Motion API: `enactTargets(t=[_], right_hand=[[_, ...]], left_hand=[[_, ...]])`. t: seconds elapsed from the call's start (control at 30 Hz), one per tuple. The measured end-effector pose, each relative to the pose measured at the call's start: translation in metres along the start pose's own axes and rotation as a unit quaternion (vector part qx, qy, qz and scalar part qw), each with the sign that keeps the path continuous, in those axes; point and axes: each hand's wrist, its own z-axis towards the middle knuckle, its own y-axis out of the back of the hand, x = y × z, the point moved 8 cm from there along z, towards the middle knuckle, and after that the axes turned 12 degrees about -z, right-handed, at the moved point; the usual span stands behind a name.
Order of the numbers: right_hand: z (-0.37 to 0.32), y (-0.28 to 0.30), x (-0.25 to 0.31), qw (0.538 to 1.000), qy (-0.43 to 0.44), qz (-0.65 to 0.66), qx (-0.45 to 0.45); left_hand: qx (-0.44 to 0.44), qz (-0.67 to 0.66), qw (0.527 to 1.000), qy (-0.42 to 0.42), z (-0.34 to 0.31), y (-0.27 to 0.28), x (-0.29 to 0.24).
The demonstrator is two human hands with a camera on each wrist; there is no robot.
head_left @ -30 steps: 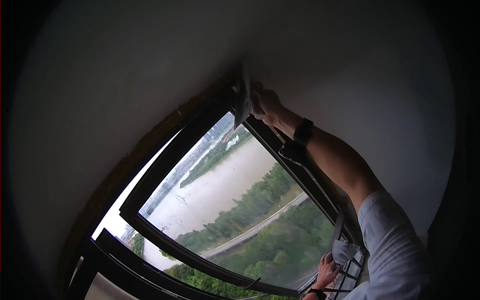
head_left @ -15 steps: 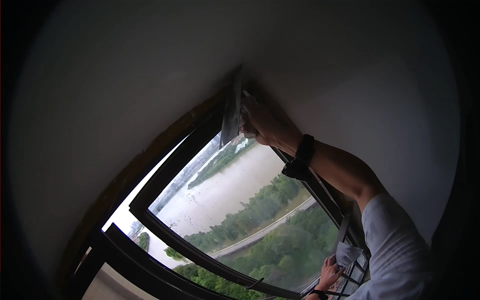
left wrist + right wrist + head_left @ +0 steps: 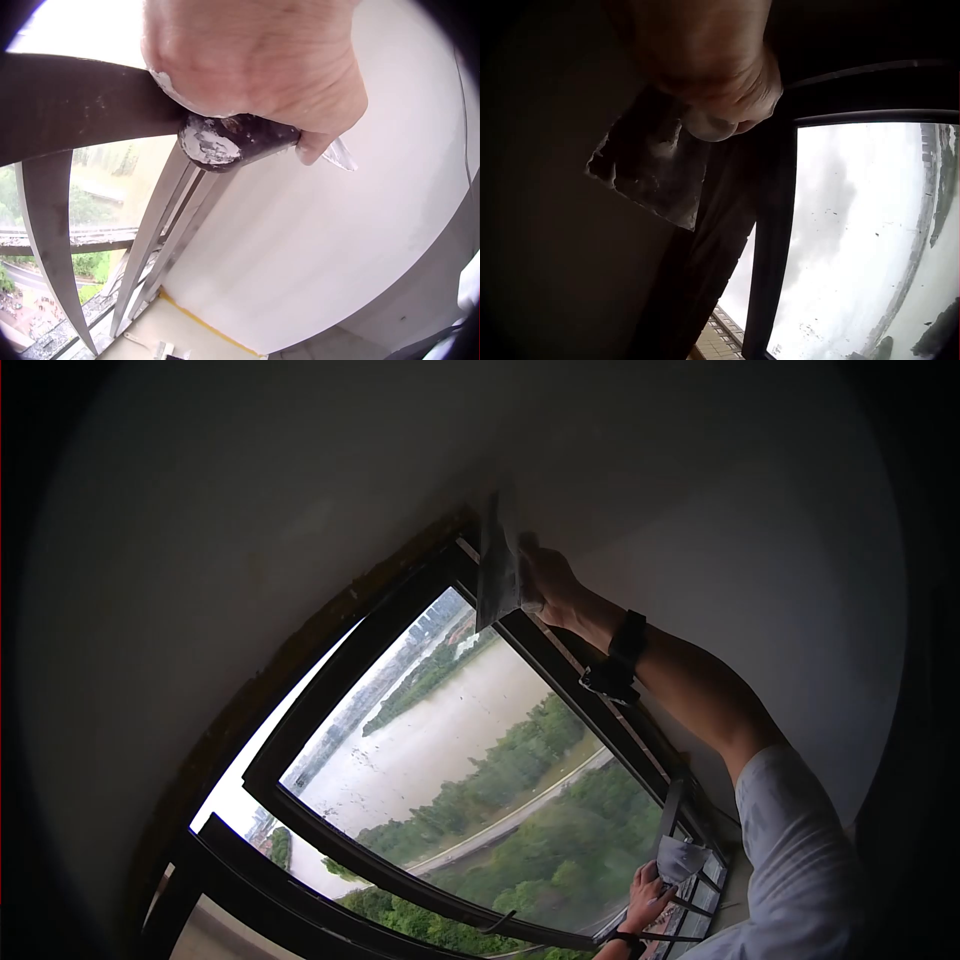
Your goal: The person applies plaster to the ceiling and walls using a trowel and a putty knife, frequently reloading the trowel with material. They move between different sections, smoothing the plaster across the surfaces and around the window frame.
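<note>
At the far left the pale wall point(image 3: 230, 530) is curving down to the dark window frame point(image 3: 290, 720), and the glass point(image 3: 450, 760) beside it is showing a river and trees. At the frame's upper corner, where it is meeting the wall, the right hand point(image 3: 552, 585) is holding a putty knife point(image 3: 497, 565) upright, its flat blade lying against the corner with the lower edge hanging over the top of the glass. The fingers are curling round the knife's handle, which the hand is hiding almost wholly. In the right wrist view the blade, crusted with filler and ragged at one corner, is sticking out from under the knuckles and lying against the shadowed wall just beside the frame. A black strap point(image 3: 628, 642) is circling that wrist. Low down, near the window's lower right corner, the left hand point(image 3: 645, 897) is gripping a second scraper point(image 3: 684, 860), its pale blade pointing up, well apart from the putty knife. The left wrist view is showing this hand wrapped tight round a dark handle point(image 3: 225, 141) smeared with white filler, while the wide blade is stretching off to the left in front of the frame rails point(image 3: 161, 225). At the right a light sleeve point(image 3: 800, 860) is covering the upper arm.
</note>
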Motion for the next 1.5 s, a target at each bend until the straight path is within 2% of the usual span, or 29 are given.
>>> enactTargets(t=[0.1,0.13,0.17,0.23,0.27,0.3,0.37,0.43,0.5,0.53,0.57,0.6,0.63,0.7,0.73,0.77,0.83,0.9,1.0,1.07,1.1,1.17,1.2,1.27,1.3,1.37,1.43,1.47,1.5], right_hand=[[-0.009,0.007,0.001,0.999,-0.027,-0.045,-0.015],[-0.025,0.005,0.007,0.998,-0.007,-0.025,-0.064],[-0.036,0.007,0.009,0.997,-0.012,-0.038,-0.062],[-0.049,0.003,0.016,0.998,-0.003,0.0,0.064],[-0.054,0.01,0.02,0.991,0.019,-0.097,0.09],[-0.056,0.007,0.02,0.989,0.008,-0.109,0.095],[-0.058,0.021,0.042,0.947,0.046,-0.31,-0.067],[-0.048,0.015,0.045,0.94,0.05,-0.325,-0.092],[-0.024,0.014,0.047,0.861,0.098,-0.491,-0.091],[-0.01,0.019,0.043,0.859,0.097,-0.493,-0.094],[-0.002,0.009,0.053,0.767,0.21,-0.597,-0.105],[0.001,-0.004,0.055,0.65,0.317,-0.682,-0.111],[0.01,-0.003,0.048,0.647,0.319,-0.683,-0.112],[0.023,-0.002,0.045,0.633,0.306,-0.691,-0.171],[0.028,0.003,0.042,0.662,0.257,-0.681,-0.178],[0.028,0.001,0.042,0.66,0.262,-0.681,-0.18],[0.025,-0.013,0.044,0.584,0.355,-0.708,-0.178],[0.028,-0.016,0.045,0.577,0.382,-0.706,-0.151],[0.044,-0.015,0.034,0.593,0.346,-0.715,-0.133],[0.038,-0.037,0.035,0.402,0.425,-0.786,-0.201],[0.032,-0.047,0.039,0.405,0.415,-0.791,-0.195],[0.026,-0.045,0.046,0.609,0.249,-0.742,-0.133],[0.022,-0.04,0.041,0.607,0.237,-0.746,-0.137],[0.012,-0.045,0.036,0.533,0.289,-0.785,-0.128],[0.007,-0.038,0.028,0.529,0.287,-0.788,-0.127],[0.001,-0.01,0.002,0.617,0.221,-0.748,-0.106],[-0.015,0.005,0.004,0.659,0.274,-0.669,-0.209],[-0.004,0.018,0.001,0.696,0.182,-0.666,-0.198],[0.001,0.018,0.007,0.68,0.237,-0.67,-0.18]], left_hand=[[-0.001,-0.005,1.0,0.014,-0.002,0.003,-0.001],[-0.007,-0.012,1.0,0.015,-0.002,0.004,-0.003],[-0.004,-0.015,1.0,0.02,-0.003,0.002,-0.001],[-0.008,-0.021,0.999,0.032,-0.004,0.002,0.001],[-0.006,-0.029,0.999,0.036,-0.002,0.002,0.001],[-0.002,-0.035,0.999,0.04,-0.004,0.003,0.0],[0.01,-0.031,0.998,0.062,-0.004,0.006,-0.002],[0.01,-0.031,0.998,0.055,-0.004,0.01,-0.005],[0.002,-0.047,0.998,0.052,-0.004,0.012,-0.009],[-0.006,-0.056,0.997,0.045,-0.004,0.014,-0.009],[-0.004,-0.057,0.997,0.041,-0.004,0.012,-0.007],[-0.006,-0.047,0.998,0.038,-0.005,0.009,-0.004],[-0.01,-0.036,0.999,0.034,-0.004,0.008,-0.003],[-0.008,-0.039,0.999,0.034,-0.003,0.007,-0.002],[-0.004,-0.042,0.998,0.041,-0.005,0.006,-0.002],[-0.006,-0.04,0.999,0.035,-0.004,0.006,-0.002],[-0.019,-0.062,0.997,0.032,-0.005,0.006,-0.001],[-0.027,-0.059,0.997,0.032,-0.005,0.009,-0.003],[-0.022,-0.054,0.997,0.042,-0.006,0.011,-0.006],[-0.008,-0.048,0.997,0.052,-0.007,0.014,-0.005],[0.005,-0.038,0.998,0.055,-0.006,0.012,-0.005],[-0.014,-0.076,0.996,0.047,-0.005,0.018,-0.01],[-0.002,-0.08,0.996,0.05,-0.008,0.014,-0.008],[-0.045,-0.082,0.995,0.027,-0.008,0.017,-0.01],[-0.043,-0.087,0.995,0.025,-0.008,0.016,-0.01],[-0.032,-0.067,0.997,0.021,-0.009,0.015,-0.008],[-0.04,-0.073,0.996,0.015,-0.009,0.01,-0.003],[-0.048,-0.085,0.995,0.012,-0.009,0.008,0.0],[-0.054,-0.096,0.994,0.011,-0.009,0.007,0.003]])
